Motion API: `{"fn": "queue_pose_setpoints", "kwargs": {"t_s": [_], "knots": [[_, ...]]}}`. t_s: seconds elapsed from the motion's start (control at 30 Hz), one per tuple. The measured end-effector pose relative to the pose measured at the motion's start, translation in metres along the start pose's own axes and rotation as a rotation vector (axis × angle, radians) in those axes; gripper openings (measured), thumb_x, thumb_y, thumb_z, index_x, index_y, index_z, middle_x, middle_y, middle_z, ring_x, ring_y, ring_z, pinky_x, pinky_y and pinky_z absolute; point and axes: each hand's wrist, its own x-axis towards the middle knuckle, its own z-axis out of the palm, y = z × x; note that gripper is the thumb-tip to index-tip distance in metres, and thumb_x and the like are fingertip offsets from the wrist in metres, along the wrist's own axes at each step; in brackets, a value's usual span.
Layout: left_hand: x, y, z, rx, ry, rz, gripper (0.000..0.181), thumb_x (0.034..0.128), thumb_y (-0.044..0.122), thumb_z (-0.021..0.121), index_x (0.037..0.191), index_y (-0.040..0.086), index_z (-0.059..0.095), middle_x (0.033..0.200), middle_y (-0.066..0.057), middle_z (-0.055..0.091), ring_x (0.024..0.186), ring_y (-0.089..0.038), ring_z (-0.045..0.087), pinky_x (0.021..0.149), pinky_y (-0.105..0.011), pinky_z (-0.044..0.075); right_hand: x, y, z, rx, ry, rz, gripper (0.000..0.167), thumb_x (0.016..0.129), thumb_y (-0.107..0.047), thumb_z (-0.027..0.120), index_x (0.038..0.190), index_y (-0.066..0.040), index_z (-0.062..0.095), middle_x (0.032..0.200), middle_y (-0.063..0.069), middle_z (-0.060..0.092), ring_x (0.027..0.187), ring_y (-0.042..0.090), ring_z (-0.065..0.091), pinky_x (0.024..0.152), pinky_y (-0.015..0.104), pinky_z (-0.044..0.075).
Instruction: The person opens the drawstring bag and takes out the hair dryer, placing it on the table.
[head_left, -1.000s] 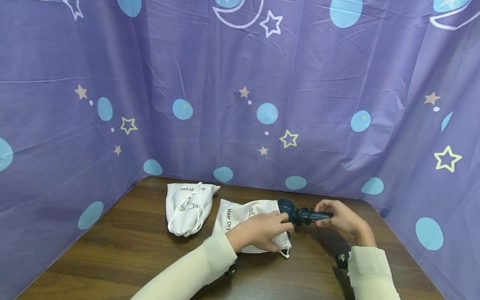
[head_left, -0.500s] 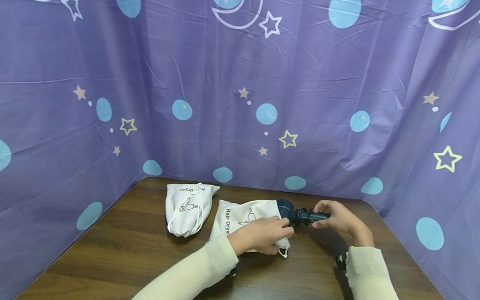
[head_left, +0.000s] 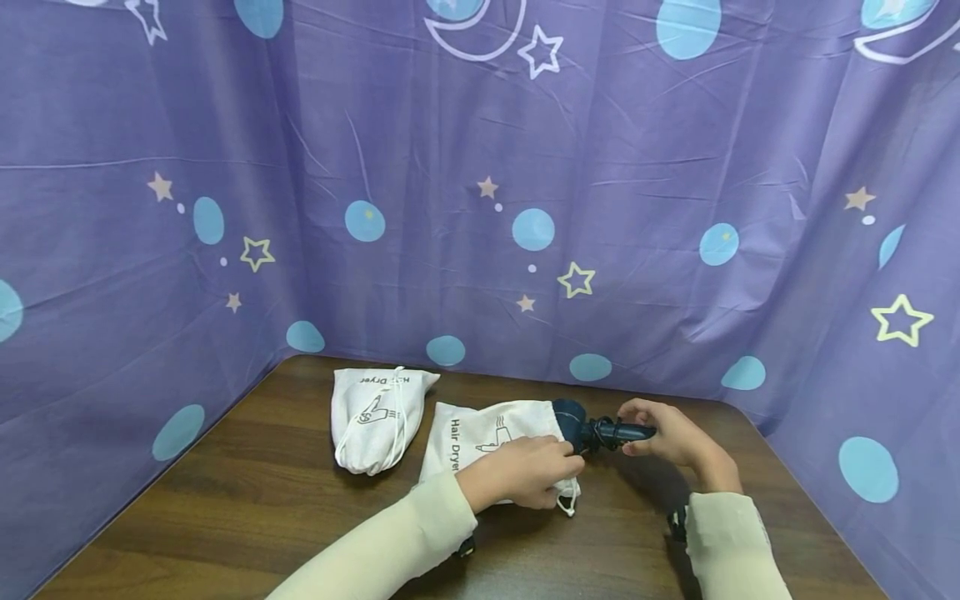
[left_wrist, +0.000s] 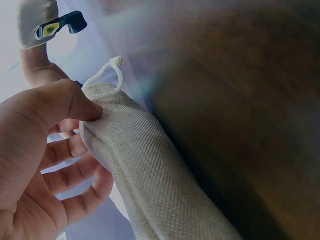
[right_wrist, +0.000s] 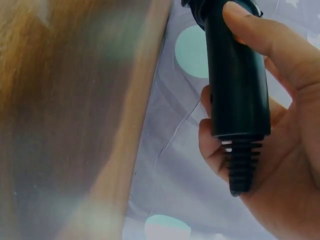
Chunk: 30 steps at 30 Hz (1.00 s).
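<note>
A dark hair dryer (head_left: 570,422) lies partly inside a white cloth pouch (head_left: 457,429) printed "Hair Dryer". Its nozzle end is hidden by the cloth. My right hand (head_left: 675,435) grips the handle; in the right wrist view the thumb lies along the handle (right_wrist: 237,90) and the fingers wrap behind. A black cord is wound around the handle near the head. My left hand (head_left: 521,473) pinches the pouch near its mouth, thumb on the cloth in the left wrist view. A drawstring loop (left_wrist: 119,75) sticks out beyond that thumb.
To the left, a second white pouch (head_left: 371,425) with the same print lies on the brown wooden table (head_left: 247,475), its drawstrings across the front and its lower end bulging. A purple patterned curtain (head_left: 442,275) hangs behind and beside the table.
My right hand has moved slightly left with the hair dryer's handle. My left hand has shifted a little on the pouch's edge and still holds it. The second pouch has stayed put.
</note>
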Motion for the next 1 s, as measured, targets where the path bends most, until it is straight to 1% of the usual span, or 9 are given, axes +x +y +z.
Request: {"fn": "queue_pose_setpoints", "kwargs": {"t_s": [0.13, 0.33, 0.47, 0.6, 0.67, 0.77, 0.87, 1.0], "knots": [[-0.001, 0.002, -0.002, 0.02, -0.006, -0.011, 0.025, 0.0788, 0.021, 0.077, 0.099, 0.022, 0.063, 0.088, 0.006, 0.058, 0.074, -0.01, 0.057, 0.059, -0.024, 0.047, 0.0, -0.002, 0.0, -0.045, -0.006, -0.011, 0.048, 0.08, -0.016, 0.088, 0.121, -0.011, 0.064, 0.089, 0.004, 0.061, 0.08, 0.02, 0.057, 0.074, 0.039, 0.048], [-0.002, 0.002, -0.005, 0.088, -0.021, -0.046, 0.025, 0.0849, 0.026, 0.075, 0.109, 0.024, 0.068, 0.094, 0.006, 0.064, 0.081, -0.012, 0.064, 0.059, -0.028, 0.052, 0.002, -0.005, -0.001, -0.112, -0.01, -0.053, 0.046, 0.082, -0.016, 0.087, 0.12, -0.011, 0.062, 0.088, 0.003, 0.061, 0.079, 0.018, 0.057, 0.073, 0.039, 0.048], [-0.004, 0.002, -0.006, 0.113, -0.024, -0.045, 0.024, 0.0866, 0.027, 0.075, 0.109, 0.022, 0.068, 0.095, 0.005, 0.066, 0.083, -0.013, 0.065, 0.061, -0.029, 0.054, 0.002, -0.005, 0.001, -0.161, -0.011, -0.101, 0.046, 0.084, -0.016, 0.084, 0.123, -0.009, 0.06, 0.096, 0.002, 0.062, 0.086, 0.016, 0.058, 0.077, 0.04, 0.049], [-0.005, 0.002, -0.005, 0.125, -0.035, -0.041, 0.022, 0.0866, 0.027, 0.076, 0.106, 0.022, 0.068, 0.094, 0.005, 0.066, 0.083, -0.013, 0.066, 0.062, -0.028, 0.054, 0.0, -0.005, 0.004, -0.2, -0.031, -0.177, 0.045, 0.086, -0.009, 0.08, 0.125, -0.007, 0.058, 0.1, 0.001, 0.062, 0.089, 0.016, 0.058, 0.079, 0.04, 0.049], [-0.006, 0.002, -0.005, 0.131, -0.034, -0.04, 0.021, 0.0863, 0.027, 0.076, 0.105, 0.022, 0.068, 0.094, 0.005, 0.066, 0.083, -0.013, 0.066, 0.063, -0.028, 0.054, -0.001, -0.005, 0.005, -0.225, -0.035, -0.202, 0.042, 0.087, -0.007, 0.078, 0.125, -0.009, 0.058, 0.099, -0.001, 0.061, 0.089, 0.016, 0.057, 0.079, 0.04, 0.048], [-0.008, 0.001, -0.004, 0.13, -0.025, -0.034, 0.019, 0.0848, 0.026, 0.077, 0.101, 0.022, 0.068, 0.093, 0.006, 0.066, 0.082, -0.012, 0.066, 0.064, -0.028, 0.054, -0.003, -0.006, 0.006, -0.264, -0.029, -0.201, 0.039, 0.089, -0.009, 0.076, 0.123, -0.014, 0.057, 0.097, -0.002, 0.059, 0.089, 0.018, 0.055, 0.079, 0.043, 0.045], [-0.011, -0.001, -0.003, 0.111, -0.019, -0.022, 0.017, 0.0842, 0.024, 0.077, 0.097, 0.021, 0.067, 0.092, 0.006, 0.065, 0.081, -0.012, 0.065, 0.063, -0.028, 0.054, -0.005, -0.005, 0.009, -0.314, -0.021, -0.189, 0.036, 0.092, -0.014, 0.075, 0.123, -0.018, 0.058, 0.103, -0.001, 0.06, 0.092, 0.021, 0.053, 0.079, 0.046, 0.042], [-0.017, -0.005, -0.002, 0.096, -0.032, -0.005, 0.016, 0.0839, 0.021, 0.077, 0.095, 0.02, 0.065, 0.091, 0.006, 0.065, 0.08, -0.012, 0.065, 0.063, -0.026, 0.053, -0.009, -0.003, 0.012, -0.357, -0.013, -0.183, 0.036, 0.095, -0.019, 0.073, 0.127, -0.018, 0.058, 0.112, 0.002, 0.063, 0.094, 0.023, 0.053, 0.08, 0.048, 0.044]]}}
